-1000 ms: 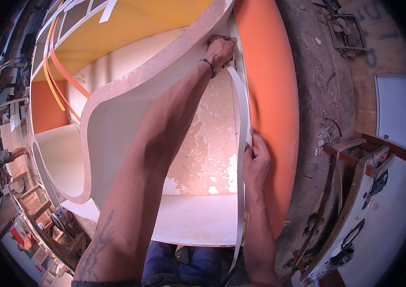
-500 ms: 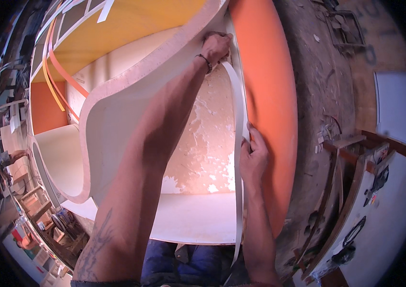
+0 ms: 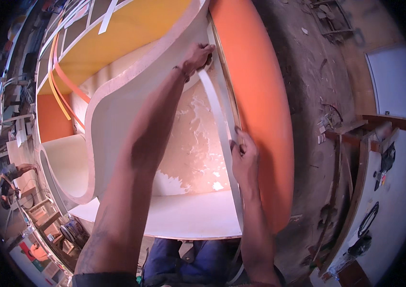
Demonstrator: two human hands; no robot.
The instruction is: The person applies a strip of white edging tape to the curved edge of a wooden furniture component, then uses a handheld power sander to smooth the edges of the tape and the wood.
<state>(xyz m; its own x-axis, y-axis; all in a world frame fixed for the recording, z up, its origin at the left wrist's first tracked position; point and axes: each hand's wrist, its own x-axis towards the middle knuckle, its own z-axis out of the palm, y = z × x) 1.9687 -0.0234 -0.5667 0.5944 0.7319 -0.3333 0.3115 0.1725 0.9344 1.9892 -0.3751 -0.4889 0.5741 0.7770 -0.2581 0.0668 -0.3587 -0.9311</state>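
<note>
A long, thin white strip (image 3: 213,98), like edge banding, runs down alongside a curved orange panel (image 3: 260,105). Near its upper end my left hand (image 3: 198,58) is closed around it, by the inner side of the panel. Lower down, my right hand (image 3: 245,155) pinches the same strip between thumb and fingers, against the panel's edge. Below that hand the strip hangs past the white ledge (image 3: 193,215) toward my legs. Between my hands a brown wooden edge (image 3: 227,76) of the orange panel is bare, with the strip standing apart from it.
Left of my arm curves a white wavy panel (image 3: 112,110) with a pale raw edge. Orange and yellow strips (image 3: 59,91) hang by a yellow compartment (image 3: 131,28). Another person (image 3: 9,182) is at far left. Wooden frames (image 3: 356,138) stand right on the dusty floor.
My left hand has come back toward me and left, off the panel's edge, drawing the strip's upper part with it. More of the brown edge shows. My right hand has shifted slightly left.
</note>
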